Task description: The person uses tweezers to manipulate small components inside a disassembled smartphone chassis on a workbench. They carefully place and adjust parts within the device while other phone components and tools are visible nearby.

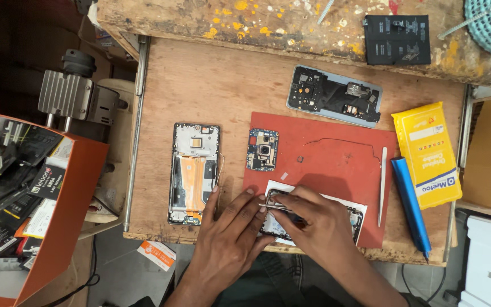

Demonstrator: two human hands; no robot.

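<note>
My left hand (229, 233) rests flat at the near edge of the red mat (336, 162), fingertips pressing the left end of an opened phone frame (354, 219) lying on white paper. My right hand (312, 226) pinches thin metal tweezers (273, 206) with the tips over that frame's top left corner. Most of the frame is hidden under both hands. A small circuit board with a camera (262, 149) lies on the mat's left edge. A thin dark cable (342, 142) curves across the mat.
An open phone chassis with orange flex (194, 173) lies left of the mat, a grey back cover (335, 95) behind it. White spudger (382, 185), blue tool (409, 204) and yellow packet (427, 153) lie right. A black battery (396, 39) sits on the paint-stained plank. An orange box of parts (24, 199) stands far left.
</note>
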